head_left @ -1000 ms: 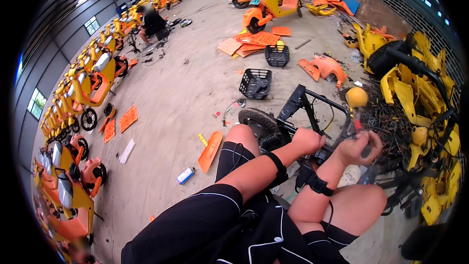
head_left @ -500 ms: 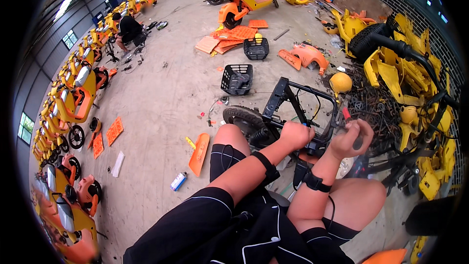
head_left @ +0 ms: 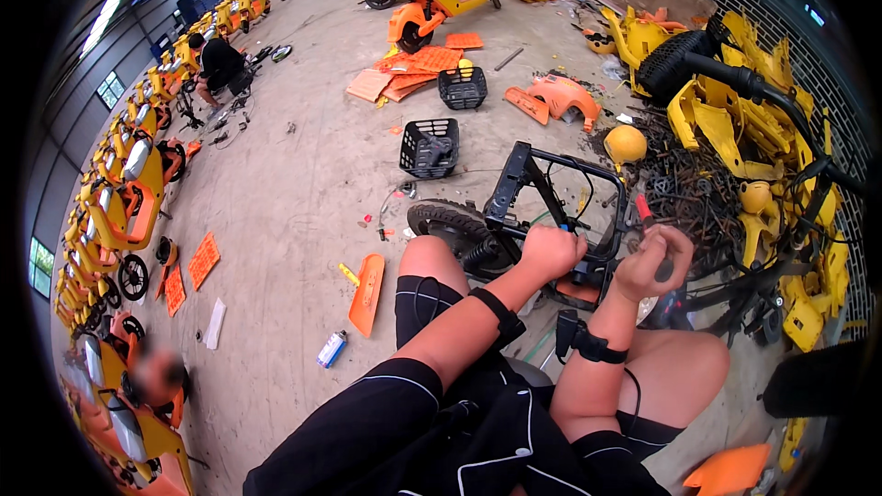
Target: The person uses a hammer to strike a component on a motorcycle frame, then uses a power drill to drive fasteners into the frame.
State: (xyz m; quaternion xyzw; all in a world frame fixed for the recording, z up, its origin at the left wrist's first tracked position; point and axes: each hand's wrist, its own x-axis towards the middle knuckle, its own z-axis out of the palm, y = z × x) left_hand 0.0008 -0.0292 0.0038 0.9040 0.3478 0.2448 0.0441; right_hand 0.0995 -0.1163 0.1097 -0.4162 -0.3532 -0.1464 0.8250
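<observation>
A black scooter frame (head_left: 520,174) with a rear wheel (head_left: 434,220) stands between my bare knees. My left hand (head_left: 551,251) is closed at the frame's lower bar, on something hidden by its fingers. My right hand (head_left: 650,262), to its right, curls around a dark item too unclear to name; a red handle (head_left: 643,208) shows just above it. Black straps circle both forearms, the right one carrying a small dark device (head_left: 567,334).
Another person (head_left: 220,64) crouches at upper left beside yellow scooters (head_left: 129,202). Yellow panels (head_left: 735,129) and metal scrap (head_left: 698,202) pile along the right wall. Two black baskets (head_left: 409,152), orange panels (head_left: 367,289) and a spray can (head_left: 333,349) lie on the floor (head_left: 276,184).
The view has swung, so the background sits further left and higher. Both my hands are slightly higher in the picture, still closed at the frame.
</observation>
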